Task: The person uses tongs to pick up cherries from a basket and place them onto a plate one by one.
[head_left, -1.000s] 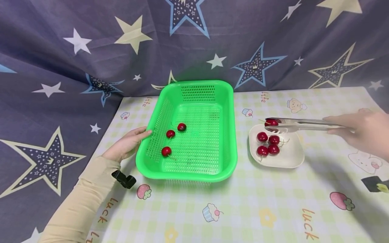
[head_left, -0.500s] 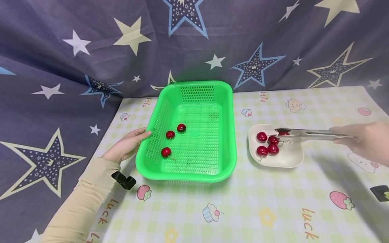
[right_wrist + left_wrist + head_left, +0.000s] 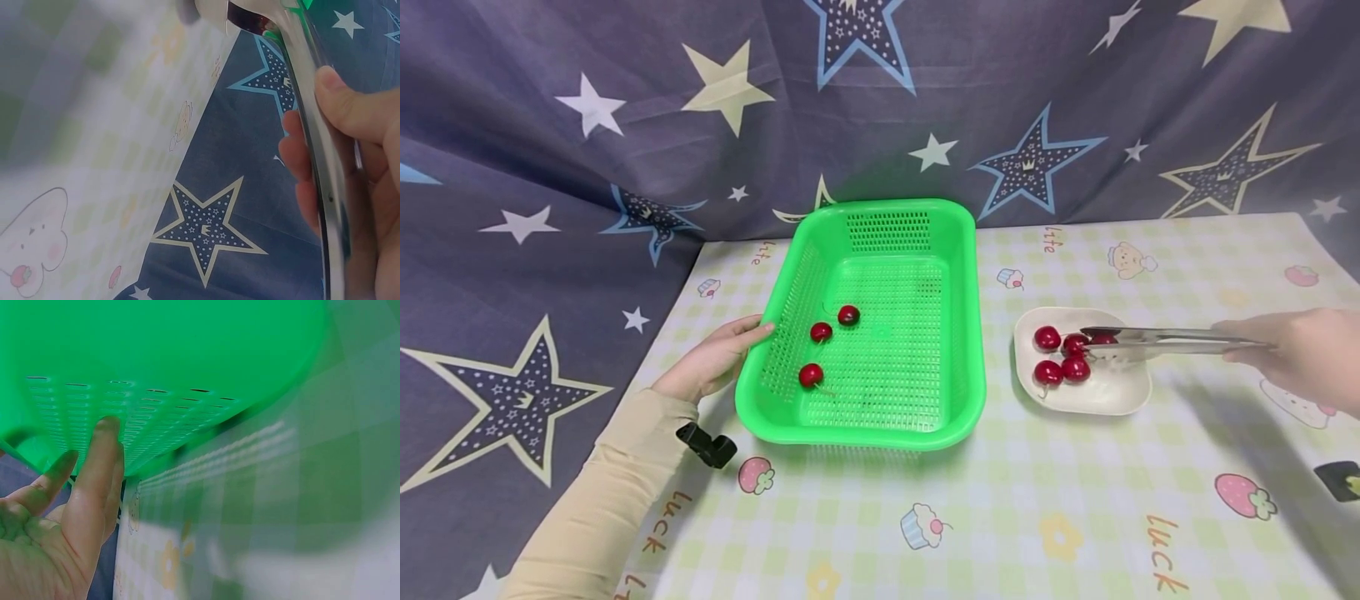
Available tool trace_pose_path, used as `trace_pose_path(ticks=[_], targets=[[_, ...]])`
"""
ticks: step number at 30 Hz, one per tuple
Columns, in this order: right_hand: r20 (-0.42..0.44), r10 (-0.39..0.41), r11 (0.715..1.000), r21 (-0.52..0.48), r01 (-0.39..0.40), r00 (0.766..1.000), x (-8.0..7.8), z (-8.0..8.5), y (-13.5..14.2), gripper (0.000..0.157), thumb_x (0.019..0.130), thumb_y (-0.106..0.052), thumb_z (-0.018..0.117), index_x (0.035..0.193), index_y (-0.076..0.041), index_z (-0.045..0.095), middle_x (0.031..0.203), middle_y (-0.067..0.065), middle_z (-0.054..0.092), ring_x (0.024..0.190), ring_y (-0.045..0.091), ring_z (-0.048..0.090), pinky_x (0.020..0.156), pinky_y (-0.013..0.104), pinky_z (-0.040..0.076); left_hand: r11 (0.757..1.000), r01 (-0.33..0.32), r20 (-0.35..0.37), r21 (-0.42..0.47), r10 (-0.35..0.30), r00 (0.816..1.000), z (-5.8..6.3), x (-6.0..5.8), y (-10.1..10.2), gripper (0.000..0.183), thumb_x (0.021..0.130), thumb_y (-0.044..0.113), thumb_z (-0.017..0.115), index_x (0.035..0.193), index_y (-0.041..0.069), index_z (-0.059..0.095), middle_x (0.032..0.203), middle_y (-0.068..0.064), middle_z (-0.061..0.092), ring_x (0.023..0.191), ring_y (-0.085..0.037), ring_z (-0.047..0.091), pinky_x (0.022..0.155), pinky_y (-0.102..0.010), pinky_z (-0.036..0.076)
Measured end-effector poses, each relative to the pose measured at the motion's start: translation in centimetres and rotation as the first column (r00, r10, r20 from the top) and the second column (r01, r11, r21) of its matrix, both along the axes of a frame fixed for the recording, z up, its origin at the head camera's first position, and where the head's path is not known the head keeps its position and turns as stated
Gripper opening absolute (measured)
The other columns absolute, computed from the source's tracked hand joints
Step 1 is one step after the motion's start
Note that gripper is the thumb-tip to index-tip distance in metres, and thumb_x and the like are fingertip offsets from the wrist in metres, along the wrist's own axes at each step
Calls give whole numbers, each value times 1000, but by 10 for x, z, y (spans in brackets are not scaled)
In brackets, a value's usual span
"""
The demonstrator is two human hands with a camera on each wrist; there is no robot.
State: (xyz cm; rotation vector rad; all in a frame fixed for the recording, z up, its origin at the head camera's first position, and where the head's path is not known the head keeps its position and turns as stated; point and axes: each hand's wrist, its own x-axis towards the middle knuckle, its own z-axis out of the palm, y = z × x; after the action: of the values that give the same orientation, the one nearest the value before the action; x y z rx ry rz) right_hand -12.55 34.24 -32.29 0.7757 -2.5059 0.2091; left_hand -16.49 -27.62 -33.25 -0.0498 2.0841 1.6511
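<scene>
My left hand [image 3: 718, 354] is against the left side of a green plastic basket [image 3: 966, 350]. In the left wrist view its fingers [image 3: 94, 481] lie nearly straight against the slotted wall. Three cherries, one of them a dark red cherry [image 3: 811, 375], lie inside on the basket's left half. My right hand [image 3: 1292, 346] holds metal tongs [image 3: 1180, 340], thumb and fingers along opposite arms in the right wrist view. The tongs' tips are at a cherry [image 3: 1103, 339] over the white dish [image 3: 1112, 396]; whether they still pinch it I cannot tell. Several other cherries [image 3: 1076, 369] sit in the dish's left half.
A checked tablecloth [image 3: 1000, 517] with printed cakes and strawberries covers the table. Behind and to the left hangs a dark star-patterned curtain [image 3: 880, 125]. The dish stands right of the basket, with a gap between them.
My right hand has lowered the tongs with a cherry from the dish's far edge towards its right-hand part, beside the other cherries. The left hand and basket have stayed put.
</scene>
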Motion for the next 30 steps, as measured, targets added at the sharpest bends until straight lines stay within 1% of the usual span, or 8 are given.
trace_pose_path(ticks=[4,7,9,13,18,23,26,30], targets=[[58,-29,999,36,27,998,1,0,1,68,84,-65,46,90,-3,74,71,19,70,43,6,42,36,22,19,1000,0,1,1,0,1000,0,0,0,69,103,30,38,150,-3,0,156,-22,7,144,-33,8,118,-45,16],[105,-69,996,64,62,992,2,0,1,45,83,-45,66,95,-3,73,75,22,70,42,9,40,36,23,19,1000,-7,3,1,7,1000,0,0,1,72,102,29,39,150,-3,-5,157,-22,0,145,-34,-1,118,-47,9],[137,-101,992,84,90,985,3,0,0,37,81,-35,71,98,-2,72,78,23,70,41,7,35,36,23,18,1000,-14,7,-1,14,1000,0,0,1,73,102,28,40,149,-3,-7,157,-21,-3,145,-34,-4,119,-47,7],[162,-115,990,97,100,980,2,0,0,35,79,-29,73,101,-2,71,80,24,69,39,5,36,35,23,20,1000,-21,12,0,21,1000,0,0,1,73,102,27,39,149,-3,-9,157,-22,-5,144,-34,-5,119,-47,6],[133,-75,997,35,71,988,0,-1,3,50,80,-48,65,99,-2,71,76,24,69,33,-6,28,31,20,19,1000,-26,13,2,26,1000,1,1,2,73,103,26,39,149,-4,-9,157,-21,-7,144,-34,-6,119,-47,3],[98,-40,998,-34,44,994,-2,2,2,72,78,-65,48,95,1,70,68,21,67,39,-11,34,30,18,19,999,-31,13,-6,31,999,0,0,1,74,102,27,40,148,-4,-10,157,-21,-9,144,-34,-10,118,-47,1],[97,-47,998,-47,51,994,-2,3,0,69,81,-61,52,97,5,68,68,21,66,40,4,48,31,17,23,1000,-27,14,-3,27,1000,-1,0,0,71,103,27,39,149,-4,-6,157,-22,-2,144,-35,0,118,-47,7],[122,-78,995,-49,84,990,-4,3,-2,52,82,-41,69,101,7,66,71,22,67,49,29,60,33,15,28,1000,-16,14,4,16,1000,-1,-1,-1,70,103,27,38,150,-4,-3,156,-23,4,144,-35,7,118,-47,12]])
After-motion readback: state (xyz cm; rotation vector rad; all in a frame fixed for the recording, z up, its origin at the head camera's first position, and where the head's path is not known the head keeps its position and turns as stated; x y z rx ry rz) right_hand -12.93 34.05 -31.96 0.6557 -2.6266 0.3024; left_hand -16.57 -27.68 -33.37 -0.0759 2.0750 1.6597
